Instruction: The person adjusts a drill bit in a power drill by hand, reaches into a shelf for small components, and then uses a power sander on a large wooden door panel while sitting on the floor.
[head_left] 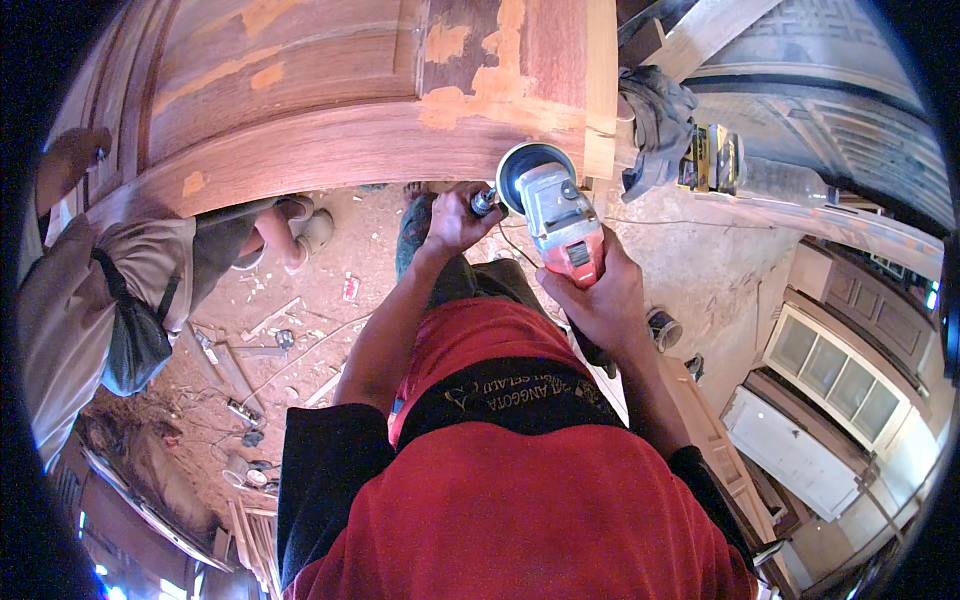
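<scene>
Under the wooden door [330, 110], right hand [598, 295] fingers wrapped around angle grinder [555, 205], left hand [455, 215] fingers clenched on its side handle [484, 202].

small red packet [351, 288] lying on the dusty floor, left of the person's legs

right hand [600, 300]: closed around body of red-and-grey angle grinder [560, 215] | left hand [455, 220]: wrapped on side handle | sanding disc [532, 165]: held at lower edge of patched wooden door panel [330, 100] | another person [110, 290]: seen crouched at left, beside panel | floor [300, 330]: strewn with wood scraps
</scene>
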